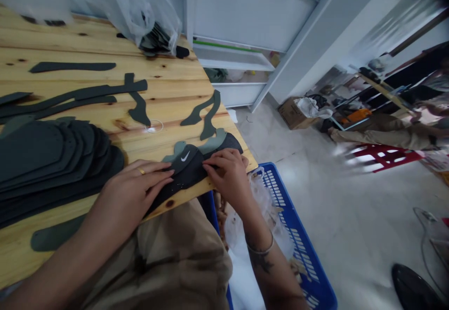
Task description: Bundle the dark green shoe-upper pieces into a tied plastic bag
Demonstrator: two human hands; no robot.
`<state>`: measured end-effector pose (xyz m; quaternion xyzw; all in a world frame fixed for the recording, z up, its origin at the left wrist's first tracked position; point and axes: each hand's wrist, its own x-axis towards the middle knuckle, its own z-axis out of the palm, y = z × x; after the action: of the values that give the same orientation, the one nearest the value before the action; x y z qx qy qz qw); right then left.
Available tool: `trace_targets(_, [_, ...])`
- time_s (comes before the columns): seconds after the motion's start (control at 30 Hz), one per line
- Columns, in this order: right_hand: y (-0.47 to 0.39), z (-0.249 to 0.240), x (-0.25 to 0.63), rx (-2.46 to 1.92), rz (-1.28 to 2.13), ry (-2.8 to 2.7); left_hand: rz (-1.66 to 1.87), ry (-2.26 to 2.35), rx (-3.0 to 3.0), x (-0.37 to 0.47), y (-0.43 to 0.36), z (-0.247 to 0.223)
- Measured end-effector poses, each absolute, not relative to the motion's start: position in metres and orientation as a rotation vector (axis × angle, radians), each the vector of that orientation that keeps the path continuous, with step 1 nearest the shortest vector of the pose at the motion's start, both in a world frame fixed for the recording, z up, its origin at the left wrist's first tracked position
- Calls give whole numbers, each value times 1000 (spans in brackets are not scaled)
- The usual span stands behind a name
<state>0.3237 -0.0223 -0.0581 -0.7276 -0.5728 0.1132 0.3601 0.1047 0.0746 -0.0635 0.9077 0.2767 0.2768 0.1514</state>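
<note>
While your left hand [128, 191] lies with its fingers extended together over one end of the dark shoe-upper panel [192, 173], your right hand [230, 174] pinches it, thumb and fingertips drawn narrow; you cannot tell here whether your left thumb grips as well. The panel, bearing a white swoosh [185, 156], sits at the near edge of the wooden table [168, 83], close to its right corner, with pale green-grey trim [214, 142] along its far side. Taking the panel as the clock's centre, you have a forked dark cutout [210, 112] just beyond it toward 12, a clear plastic bag [131, 6] of dark pieces at 11, and long dark strips [91, 93] at 10. A stack of dark panels [31, 146] spreads at 9, and a rounded green-grey strip [52, 236] lies at 8. Below the table, your blue basket [304, 249] stands at 4; farther off, a cardboard box [292, 117] rests on the floor at 2.
</note>
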Motion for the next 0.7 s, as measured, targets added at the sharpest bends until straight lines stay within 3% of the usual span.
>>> trace_targets(0.27, [-23,-60,322,-1853,280,-1480,760,779,2679,105,74,-63])
trace_targets(0.5, [-22,-52,322,-1822,8,-1537,735,867,2593,104,72,-59])
trace_targets(0.7, [-10,-56,324,-1844,146,-1656,702,1019,2373,100,71,-55])
